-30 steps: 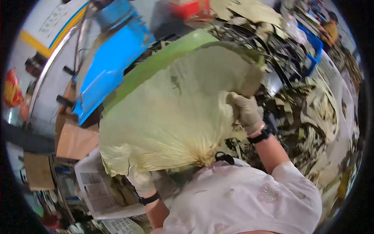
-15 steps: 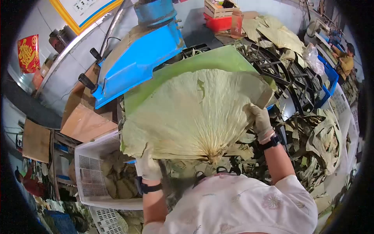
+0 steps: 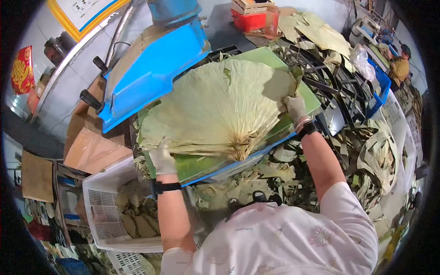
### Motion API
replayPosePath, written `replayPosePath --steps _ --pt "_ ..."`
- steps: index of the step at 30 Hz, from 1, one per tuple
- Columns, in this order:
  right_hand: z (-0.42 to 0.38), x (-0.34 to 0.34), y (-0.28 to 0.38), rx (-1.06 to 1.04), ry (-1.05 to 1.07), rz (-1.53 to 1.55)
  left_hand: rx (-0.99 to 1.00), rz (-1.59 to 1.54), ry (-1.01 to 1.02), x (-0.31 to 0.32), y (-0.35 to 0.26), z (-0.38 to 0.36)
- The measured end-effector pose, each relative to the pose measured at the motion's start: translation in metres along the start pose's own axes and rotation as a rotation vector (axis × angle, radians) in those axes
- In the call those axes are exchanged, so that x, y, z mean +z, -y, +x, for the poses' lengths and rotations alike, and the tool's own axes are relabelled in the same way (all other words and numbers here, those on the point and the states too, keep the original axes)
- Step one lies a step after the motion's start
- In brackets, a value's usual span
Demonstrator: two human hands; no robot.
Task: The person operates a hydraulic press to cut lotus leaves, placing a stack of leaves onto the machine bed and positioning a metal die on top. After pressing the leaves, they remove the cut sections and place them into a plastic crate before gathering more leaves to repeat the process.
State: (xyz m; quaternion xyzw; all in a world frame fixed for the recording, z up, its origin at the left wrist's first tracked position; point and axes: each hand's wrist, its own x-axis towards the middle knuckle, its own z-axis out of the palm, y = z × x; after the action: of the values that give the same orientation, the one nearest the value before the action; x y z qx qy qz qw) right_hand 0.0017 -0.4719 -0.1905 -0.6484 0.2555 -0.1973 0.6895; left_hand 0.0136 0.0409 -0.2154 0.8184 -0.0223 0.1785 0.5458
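Observation:
A large, pale green dried lotus leaf (image 3: 215, 105), fan-shaped with its gathered stem end toward me, lies over a green cutting board (image 3: 192, 169). My left hand (image 3: 162, 156), in a white glove, grips the leaf's near left edge, thumb on top. My right hand (image 3: 295, 107), also gloved, holds the right edge with its fingers partly hidden. The leaf has a small tear near its far edge. Just beyond its left side stands the blue arm of a press machine (image 3: 153, 71) with black handles.
Black metal cutting frames (image 3: 332, 78) pile up at the right, near a blue crate (image 3: 378, 94). Leaf scraps (image 3: 284, 174) lie below the board. A white basket (image 3: 98, 215) with cut brown-green pieces stands at left. Another person (image 3: 401, 66) is at the far right.
Both hands have moved forward, away from my body, carrying the leaf farther over the green board. The board's near edge and the scraps below it now show.

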Motion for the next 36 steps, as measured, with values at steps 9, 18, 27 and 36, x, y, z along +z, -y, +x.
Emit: replayPosePath --steps 9,18,27,36 --pt "-0.004 0.001 0.009 0.031 0.003 -0.025 0.599 0.413 -0.124 0.058 -0.130 -0.060" --pt "0.010 -0.018 0.009 0.130 0.037 -0.067 0.839 0.594 0.251 0.153 -0.151 -0.092" --pt "0.132 -0.139 0.053 -0.508 -0.354 -0.788 0.766 0.617 0.241 0.161 -0.152 -0.093" --pt "0.273 -0.209 -0.019 -0.379 0.042 -0.892 0.634 0.581 0.159 0.159 -0.162 -0.090"
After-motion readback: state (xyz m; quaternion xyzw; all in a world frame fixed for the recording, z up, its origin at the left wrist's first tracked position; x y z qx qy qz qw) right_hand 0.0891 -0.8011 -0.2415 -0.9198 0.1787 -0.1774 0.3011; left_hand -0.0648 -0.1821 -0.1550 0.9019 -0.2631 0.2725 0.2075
